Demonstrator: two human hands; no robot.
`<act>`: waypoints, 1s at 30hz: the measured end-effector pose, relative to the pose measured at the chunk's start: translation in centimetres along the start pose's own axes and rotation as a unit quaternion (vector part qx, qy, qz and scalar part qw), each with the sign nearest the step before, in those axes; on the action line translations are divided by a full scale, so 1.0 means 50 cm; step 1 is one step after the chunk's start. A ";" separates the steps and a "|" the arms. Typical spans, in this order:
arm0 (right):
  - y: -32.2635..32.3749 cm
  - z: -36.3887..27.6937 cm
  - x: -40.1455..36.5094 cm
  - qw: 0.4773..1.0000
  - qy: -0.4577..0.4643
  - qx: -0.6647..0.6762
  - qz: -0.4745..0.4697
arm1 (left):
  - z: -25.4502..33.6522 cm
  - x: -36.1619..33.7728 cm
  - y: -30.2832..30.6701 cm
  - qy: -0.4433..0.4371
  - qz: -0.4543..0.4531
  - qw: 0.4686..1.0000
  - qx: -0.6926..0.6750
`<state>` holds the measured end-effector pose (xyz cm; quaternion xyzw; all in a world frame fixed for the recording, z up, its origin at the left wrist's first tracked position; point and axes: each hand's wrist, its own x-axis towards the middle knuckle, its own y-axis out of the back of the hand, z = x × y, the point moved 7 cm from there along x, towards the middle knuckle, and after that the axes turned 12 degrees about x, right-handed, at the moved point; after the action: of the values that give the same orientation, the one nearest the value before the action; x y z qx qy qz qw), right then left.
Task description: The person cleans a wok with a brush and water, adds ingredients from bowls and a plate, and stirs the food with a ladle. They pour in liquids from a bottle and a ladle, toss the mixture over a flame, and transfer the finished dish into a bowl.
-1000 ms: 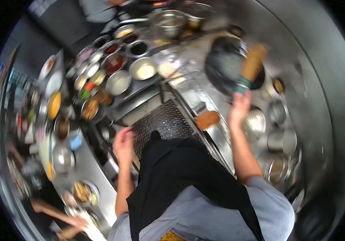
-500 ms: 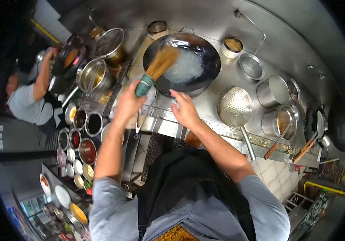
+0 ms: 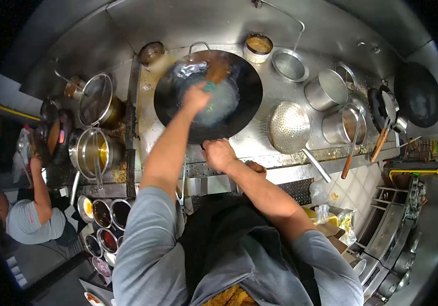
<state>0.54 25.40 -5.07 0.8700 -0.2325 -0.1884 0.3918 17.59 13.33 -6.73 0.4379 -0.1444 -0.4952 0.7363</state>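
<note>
My left hand is closed around the green-wrapped grip of a bamboo wok brush. The bristles, smeared by motion, are inside a large black wok over its far half. Cloudy water lies in the bottom of the wok. At the near rim my right hand is closed on the wok's edge, where a near handle is mostly hidden under the fingers. A metal loop handle stands up at the far rim.
To the right are a perforated strainer, steel pots and a bowl. A tap pipe hangs behind. Pots with strainers and sauce containers stand left, where another person is working.
My left hand has carried the brush forward, down into the wok. My right hand, open before, has closed at the near rim. The view has shifted to the right.
</note>
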 end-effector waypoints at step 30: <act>0.162 -0.111 -0.282 0.962 0.123 0.062 0.234 | -0.033 -0.874 0.353 0.052 0.241 0.962 -0.120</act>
<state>-10.31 31.75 6.67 0.8305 -0.3905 0.0319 0.3959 8.87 53.77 15.87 0.3235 -0.1463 -0.2930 0.8878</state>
